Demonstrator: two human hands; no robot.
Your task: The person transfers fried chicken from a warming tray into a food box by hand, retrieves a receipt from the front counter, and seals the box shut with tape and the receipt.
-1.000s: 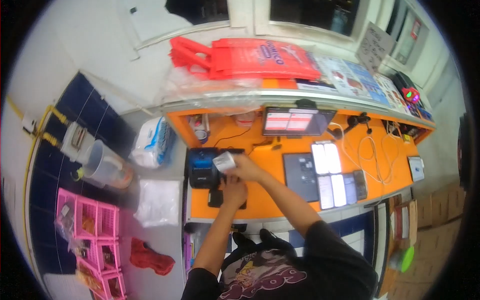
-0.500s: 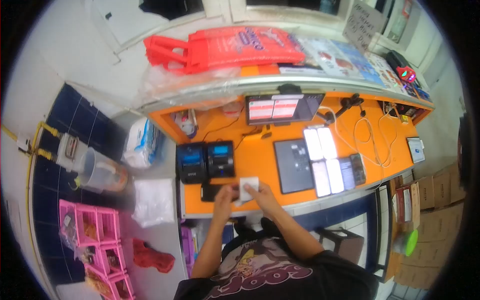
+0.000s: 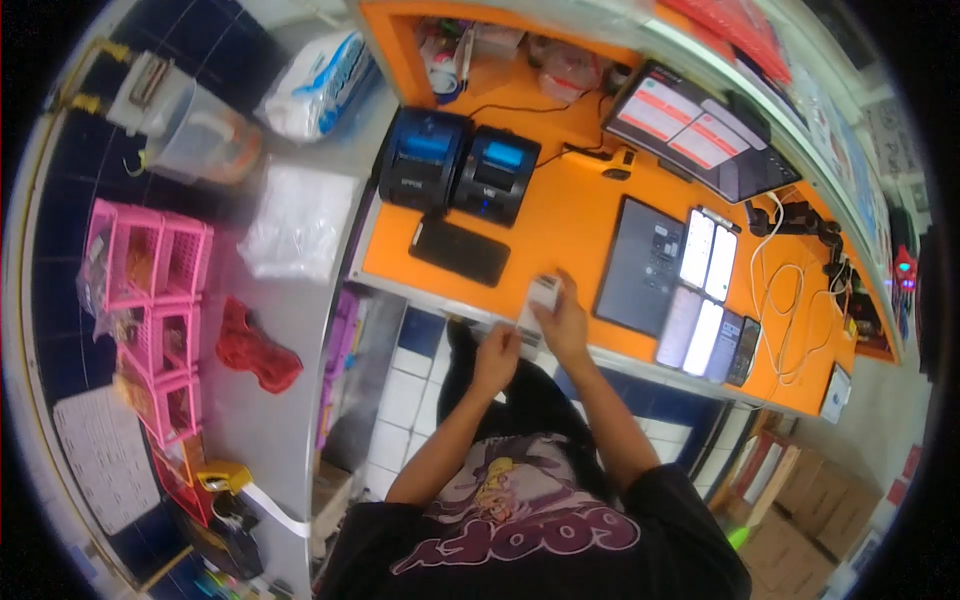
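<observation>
The right hand (image 3: 569, 328) pinched the white paper (image 3: 542, 294) by the desk's (image 3: 555, 230) front edge. Its long side sloped down toward the left hand (image 3: 496, 360), whose grip was too blurry to tell.

Both hands close together, right one leading!

And here's the left hand (image 3: 498, 358), low and in toward the body, fingers curled in a pinch, its back turned up to view. Just beyond it and to its right, the right hand (image 3: 567, 315) reaches farther forward, fingers bent round in a grip. Behind the hands, the bare left forearm (image 3: 440, 450) slants forward and inward, and the bare right forearm (image 3: 612, 425) angles in from the other side, the two narrowing toward the wrists!
</observation>
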